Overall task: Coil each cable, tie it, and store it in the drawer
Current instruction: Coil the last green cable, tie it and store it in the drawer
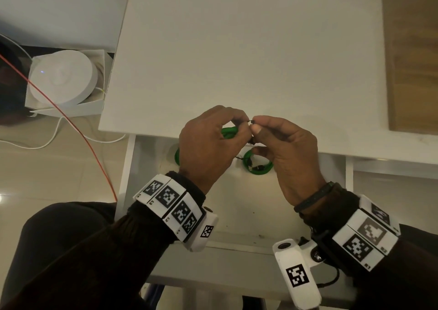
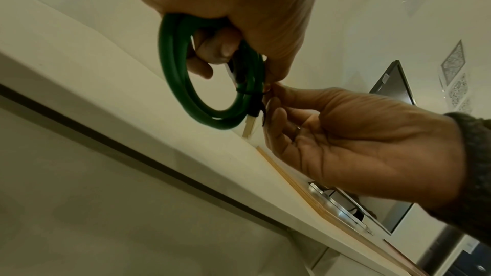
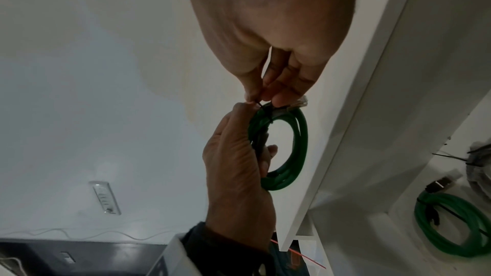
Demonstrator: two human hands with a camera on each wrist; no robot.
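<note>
Landmark: the open drawer under the white desk top; every place below is given from it.

Your left hand: it hangs just above the drawer's back edge, fingers curled round the green coil, which you hold bunched in the palm.

Your right hand: beside the left, over the same edge. Thumb and forefinger pinch the free end of the thin black tie; the other fingers lie loosely curled and hold nothing.

Tie: it already circles the coil's strands at one spot, next to a clear plug. Whether it is drawn fully tight you cannot tell from these views.

Stored already: a second green coil lies on the drawer floor with a black tie across it, below your hands. A further green loop shows at the drawer's back, mostly hidden behind your left hand.

Step, as it looks: cinching the tie on this cable; lowering it into the drawer is not yet done.

Handling: the cable looks light and rubbery, springy enough to want to open out. Keep your left grip on the bundled strands close to the tie, not on the far side of the loop, or the turns may slip apart.

Tie handling: thin and likely slippery, so pinch it near its tip and pull straight away from the coil.

Plugs: the clear ends probably carry brittle clips; avoid squeezing them under the tie.

Beside the drawer: a white round device sits on the floor to its left.
</note>
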